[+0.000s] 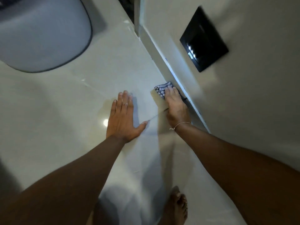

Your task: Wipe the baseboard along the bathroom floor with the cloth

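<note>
Fingers (169,90) of the right hand (176,105) lie flat and close together on a blue-and-white striped cloth (159,90), pressing it against the pale baseboard (162,51) where wall meets floor; the left hand (122,116) rests palm-down, fingers extended and thumb spread, on the glossy cream floor tiles (65,103), holding nothing. The cloth protrudes beyond the right fingertips, between them and the baseboard. A black rectangular plate (203,40) sits on the wall above, a grey-rimmed bathroom fixture (40,33) occupies the upper left, and a bare foot (177,207) stands at the lower edge.
</note>
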